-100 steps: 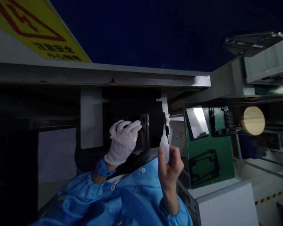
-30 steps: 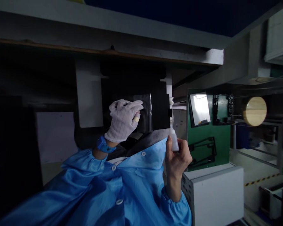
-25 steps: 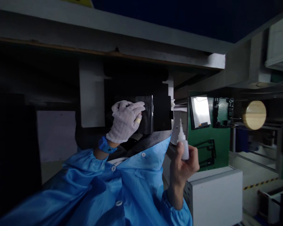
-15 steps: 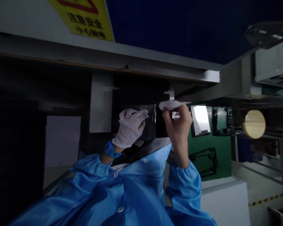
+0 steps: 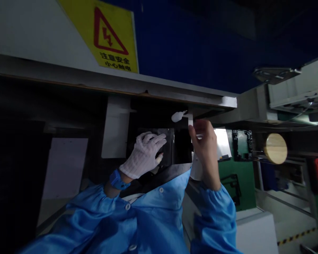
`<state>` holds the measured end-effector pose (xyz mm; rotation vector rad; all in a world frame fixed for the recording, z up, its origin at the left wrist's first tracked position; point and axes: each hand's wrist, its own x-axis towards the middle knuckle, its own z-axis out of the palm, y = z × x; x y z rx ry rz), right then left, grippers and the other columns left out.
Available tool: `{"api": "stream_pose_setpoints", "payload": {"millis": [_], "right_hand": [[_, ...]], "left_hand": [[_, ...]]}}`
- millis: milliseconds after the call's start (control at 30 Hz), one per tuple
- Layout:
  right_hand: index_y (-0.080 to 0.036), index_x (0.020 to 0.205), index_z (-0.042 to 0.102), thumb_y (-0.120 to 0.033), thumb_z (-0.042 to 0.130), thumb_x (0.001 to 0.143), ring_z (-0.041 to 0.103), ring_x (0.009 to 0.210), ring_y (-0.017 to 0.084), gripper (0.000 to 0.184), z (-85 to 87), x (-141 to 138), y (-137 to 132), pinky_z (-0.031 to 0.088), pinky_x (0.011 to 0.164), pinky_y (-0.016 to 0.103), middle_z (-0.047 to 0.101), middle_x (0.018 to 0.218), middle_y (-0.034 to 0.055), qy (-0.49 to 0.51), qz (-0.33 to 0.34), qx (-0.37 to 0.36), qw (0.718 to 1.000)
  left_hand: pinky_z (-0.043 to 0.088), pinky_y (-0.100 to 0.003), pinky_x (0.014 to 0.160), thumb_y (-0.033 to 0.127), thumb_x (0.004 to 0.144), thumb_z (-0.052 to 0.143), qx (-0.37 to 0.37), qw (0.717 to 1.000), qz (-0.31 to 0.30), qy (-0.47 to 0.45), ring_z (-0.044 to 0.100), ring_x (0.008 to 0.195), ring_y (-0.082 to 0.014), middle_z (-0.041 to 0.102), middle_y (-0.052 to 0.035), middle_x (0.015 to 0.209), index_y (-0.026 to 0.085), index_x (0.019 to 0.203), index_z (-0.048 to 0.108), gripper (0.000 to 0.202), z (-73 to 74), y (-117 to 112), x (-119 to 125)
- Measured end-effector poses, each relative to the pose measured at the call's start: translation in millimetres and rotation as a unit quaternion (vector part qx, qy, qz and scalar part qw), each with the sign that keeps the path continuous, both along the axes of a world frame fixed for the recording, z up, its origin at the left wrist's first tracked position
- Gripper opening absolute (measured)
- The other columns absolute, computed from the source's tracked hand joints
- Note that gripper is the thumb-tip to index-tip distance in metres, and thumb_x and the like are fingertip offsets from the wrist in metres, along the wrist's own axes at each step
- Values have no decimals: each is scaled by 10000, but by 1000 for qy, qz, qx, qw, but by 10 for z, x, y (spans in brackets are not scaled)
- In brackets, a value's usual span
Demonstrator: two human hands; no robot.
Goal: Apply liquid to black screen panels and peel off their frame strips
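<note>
We rest our gloved left hand [image 5: 145, 153], open, on the glossy black panel [image 5: 182, 146]. Our bare right hand [image 5: 204, 137] curls near its right edge, and we cannot tell whether it grips anything; the white dropper bottle [image 5: 177, 116] lies tipped, just left of that hand.

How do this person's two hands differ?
The left hand wears a pale glove; the right hand is bare. The left hand has a blue band at its wrist; the right hand shows none. The left hand lies over the dark panel; the right hand is near its edge. Both have blue sleeves.
</note>
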<state>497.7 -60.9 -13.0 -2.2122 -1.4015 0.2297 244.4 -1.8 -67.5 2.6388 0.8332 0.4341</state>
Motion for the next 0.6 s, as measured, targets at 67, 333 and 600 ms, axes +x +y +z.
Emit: {"api": "stream_pose_setpoints", "payload": {"millis": [67,333,600], "right_hand": [[-239,1149,678,-618,578,1155,705,815,229,392,123,77,-280,516,765,344,782,992,82,-9,-18,-42,999],[-262,942,624,-558,518,1146,642,694,218,374,17,108,-653,327,625,312,726,832,61,-54,8,-224,973],[-257,897,610,-308,532,1114,594,669,192,237,-28,90,-572,255,605,339,691,852,58,-80,62,-265,959]], "left_hand": [[518,-604,1215,319,992,794,11,1000,-27,10,647,1465,-400,725,-61,1645,194,1481,813,506,32,16,-38],[456,-683,1306,544,802,1007,-20,997,-66,28,539,1595,-518,691,-74,1685,177,1593,757,907,71,109,-87],[404,-704,1353,551,764,1055,-53,995,-60,56,505,1644,-518,654,-49,1730,225,1628,735,977,56,120,-90]]}}
